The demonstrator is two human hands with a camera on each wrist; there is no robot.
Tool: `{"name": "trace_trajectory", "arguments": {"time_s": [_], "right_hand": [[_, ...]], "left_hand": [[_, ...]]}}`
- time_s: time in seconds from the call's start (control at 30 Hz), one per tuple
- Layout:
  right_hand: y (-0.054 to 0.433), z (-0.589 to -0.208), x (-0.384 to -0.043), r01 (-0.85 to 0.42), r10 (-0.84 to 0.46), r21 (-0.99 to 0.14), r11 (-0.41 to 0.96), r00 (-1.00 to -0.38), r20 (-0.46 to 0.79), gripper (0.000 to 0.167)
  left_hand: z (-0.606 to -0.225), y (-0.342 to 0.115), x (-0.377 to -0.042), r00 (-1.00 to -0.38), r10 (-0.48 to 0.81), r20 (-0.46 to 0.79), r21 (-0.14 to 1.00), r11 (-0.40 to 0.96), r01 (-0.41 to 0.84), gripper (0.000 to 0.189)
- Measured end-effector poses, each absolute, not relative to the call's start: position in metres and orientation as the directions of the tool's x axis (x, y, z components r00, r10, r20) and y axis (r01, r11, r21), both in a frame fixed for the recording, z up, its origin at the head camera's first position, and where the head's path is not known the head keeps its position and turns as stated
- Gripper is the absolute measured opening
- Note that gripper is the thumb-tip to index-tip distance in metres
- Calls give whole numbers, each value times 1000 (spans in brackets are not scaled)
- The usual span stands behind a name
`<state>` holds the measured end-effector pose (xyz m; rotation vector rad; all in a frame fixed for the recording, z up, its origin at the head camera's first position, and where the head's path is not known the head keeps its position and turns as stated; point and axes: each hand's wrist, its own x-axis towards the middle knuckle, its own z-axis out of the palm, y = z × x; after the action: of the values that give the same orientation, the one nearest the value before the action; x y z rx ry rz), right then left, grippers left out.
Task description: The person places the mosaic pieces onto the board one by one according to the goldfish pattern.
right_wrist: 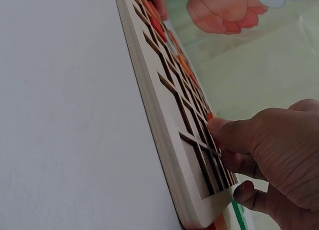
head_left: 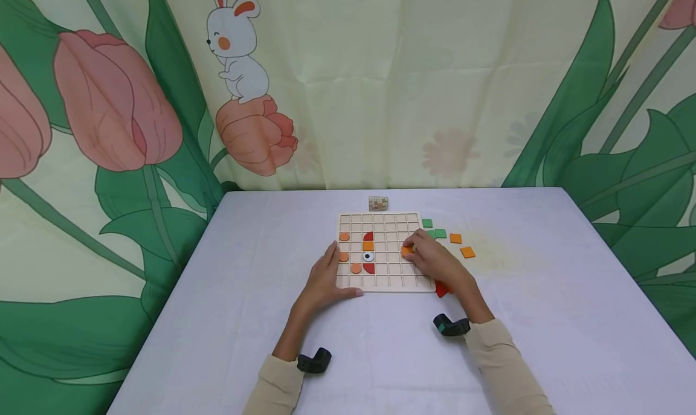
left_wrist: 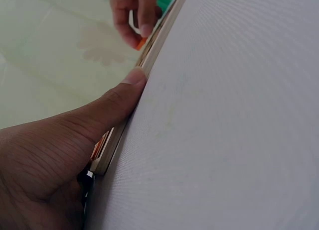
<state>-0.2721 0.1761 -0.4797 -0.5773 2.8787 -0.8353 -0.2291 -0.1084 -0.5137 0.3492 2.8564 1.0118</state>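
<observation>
A pale wooden grid board (head_left: 391, 270) lies on the table. My left hand (head_left: 322, 283) spans its near left corner, with the thumb (left_wrist: 112, 105) straight against the front edge and the fingers along the left side. Over the right part of the grid, my right hand (head_left: 437, 259) pinches an orange square tile (head_left: 406, 251) between thumb and fingertips. The board's left columns hold orange round pieces (head_left: 356, 269), two red quarter-round pieces (head_left: 368, 269), an orange square (head_left: 368, 246) and a white eye piece (head_left: 368, 257) with a black pupil.
Green square tiles (head_left: 440, 234) and loose orange tiles (head_left: 455, 238) lie right of the board. Red pieces (head_left: 441, 289) sit by its near right corner, partly under the right hand. A small patterned card or block (head_left: 378, 203) is behind the board. A printed curtain (head_left: 380, 101) hangs behind.
</observation>
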Motion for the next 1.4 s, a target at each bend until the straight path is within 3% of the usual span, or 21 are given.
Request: {"name": "trace_trajectory", "arguments": {"time_s": [0.5,0.73,1.4], "right_hand": [[136,-480,-282,-440,-449,-405,802,-890,78,30],[125,-485,-286,-433,-426,-333,837,-899,99,31],[121,-488,-291,-411,-405,-371,833,-909,98,33]], "left_hand": [[-515,-109,-231,-966,258,-6,620,759,199,126],[-515,-108,-232,-964,266,-9,622,756,203,126],[-513,-109,-230,-965,263,-9,605,769,204,125]]}}
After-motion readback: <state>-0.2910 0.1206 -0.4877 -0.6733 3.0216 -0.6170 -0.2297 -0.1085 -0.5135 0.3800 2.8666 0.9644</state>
